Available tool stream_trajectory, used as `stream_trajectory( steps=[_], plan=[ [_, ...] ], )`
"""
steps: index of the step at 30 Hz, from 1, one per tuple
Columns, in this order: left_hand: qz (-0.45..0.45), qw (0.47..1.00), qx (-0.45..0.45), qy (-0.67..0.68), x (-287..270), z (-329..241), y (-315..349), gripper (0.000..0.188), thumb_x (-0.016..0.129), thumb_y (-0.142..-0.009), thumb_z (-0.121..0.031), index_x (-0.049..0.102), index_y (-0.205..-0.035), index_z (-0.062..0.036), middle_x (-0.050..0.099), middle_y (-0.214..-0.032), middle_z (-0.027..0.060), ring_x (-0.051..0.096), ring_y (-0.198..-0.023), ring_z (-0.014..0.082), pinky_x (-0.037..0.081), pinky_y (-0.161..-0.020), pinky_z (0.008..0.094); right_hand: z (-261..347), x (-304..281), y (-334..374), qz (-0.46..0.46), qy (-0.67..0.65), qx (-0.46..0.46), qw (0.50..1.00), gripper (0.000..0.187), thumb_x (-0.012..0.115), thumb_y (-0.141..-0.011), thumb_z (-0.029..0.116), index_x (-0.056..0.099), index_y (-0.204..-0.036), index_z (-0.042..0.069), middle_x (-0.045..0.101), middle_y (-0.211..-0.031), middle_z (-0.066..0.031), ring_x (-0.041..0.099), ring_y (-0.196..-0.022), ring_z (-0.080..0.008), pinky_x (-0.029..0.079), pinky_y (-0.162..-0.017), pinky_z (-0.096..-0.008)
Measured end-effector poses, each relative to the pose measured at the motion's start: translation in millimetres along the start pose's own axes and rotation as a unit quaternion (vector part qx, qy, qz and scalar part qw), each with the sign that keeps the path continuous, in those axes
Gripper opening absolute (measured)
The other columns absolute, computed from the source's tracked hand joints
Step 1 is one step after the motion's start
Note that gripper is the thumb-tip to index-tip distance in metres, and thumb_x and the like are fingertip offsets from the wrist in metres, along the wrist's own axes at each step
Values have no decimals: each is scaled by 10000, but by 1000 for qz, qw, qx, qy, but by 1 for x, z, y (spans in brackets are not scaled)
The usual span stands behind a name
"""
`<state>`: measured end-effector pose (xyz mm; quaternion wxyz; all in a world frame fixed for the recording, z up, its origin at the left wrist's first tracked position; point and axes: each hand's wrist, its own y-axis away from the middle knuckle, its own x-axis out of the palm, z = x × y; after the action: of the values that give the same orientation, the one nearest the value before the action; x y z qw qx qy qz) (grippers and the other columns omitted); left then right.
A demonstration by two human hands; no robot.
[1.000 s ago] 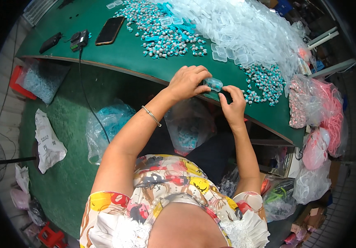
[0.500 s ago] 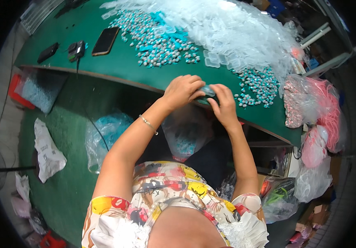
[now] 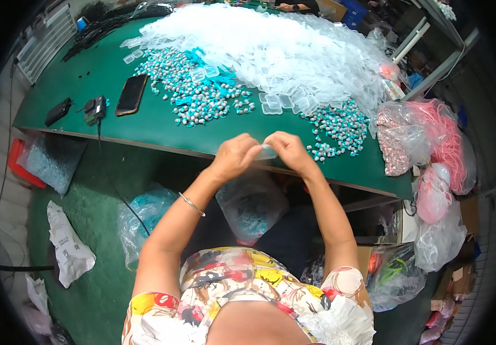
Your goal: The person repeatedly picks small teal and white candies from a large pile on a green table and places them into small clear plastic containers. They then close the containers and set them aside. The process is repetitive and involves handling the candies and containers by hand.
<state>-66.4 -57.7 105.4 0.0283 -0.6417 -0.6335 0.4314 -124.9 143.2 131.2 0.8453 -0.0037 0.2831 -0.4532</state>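
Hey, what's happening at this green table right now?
A person seated at the green table pinches a small clear plastic case between the left hand and right hand, at the table's near edge. Beyond lie a heap of clear cases, scattered teal and grey pieces, and a phone.

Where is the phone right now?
In the head view, the phone lies on the left part of the green table, just right of a small black device and left of the teal beads, well away from both hands.
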Motion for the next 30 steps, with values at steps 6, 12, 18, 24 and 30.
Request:
stream_trajectory(
  steps=[6,12,18,24,30],
  plan=[
    [67,996,41,-37,33,-48,42,214,692,-859,-295,653,-863,-85,579,-803,97,604,-709,310,485,-635,423,-38,-20,-48,-169,407,-67,895,336,720,-802,152,634,-1122,96,625,-1094,-80,581,-1036,-287,444,-865,-430],
    [157,982,30,-101,72,-32,73,219,698,-846,-260,640,-949,-76,606,-823,108,638,-770,322,511,-674,434,-52,-14,-68,-147,535,-78,829,372,628,-828,113,617,-1186,211,598,-1139,-64,562,-1067,-282,398,-882,-482],
    [79,992,83,-46,22,-40,31,132,678,-839,-149,637,-929,-62,597,-783,118,626,-741,331,509,-651,434,-46,-22,-62,-75,581,-81,807,368,580,-839,113,624,-1178,250,594,-1025,-73,582,-999,-277,425,-814,-463],
    [-86,981,-8,-173,-11,4,-24,151,680,-822,-82,643,-968,-71,597,-862,112,624,-834,325,512,-700,429,-43,-29,-62,-85,497,-124,855,348,659,-790,137,643,-1134,188,594,-1065,-134,590,-968,-332,490,-788,-489],
    [-87,958,-106,-253,0,39,-53,240,674,-821,-75,627,-1056,-89,598,-951,111,617,-942,324,522,-740,443,-47,-35,-69,-61,520,-144,840,283,622,-813,103,636,-1094,138,607,-1046,-155,608,-948,-339,537,-762,-461]
  ],
)
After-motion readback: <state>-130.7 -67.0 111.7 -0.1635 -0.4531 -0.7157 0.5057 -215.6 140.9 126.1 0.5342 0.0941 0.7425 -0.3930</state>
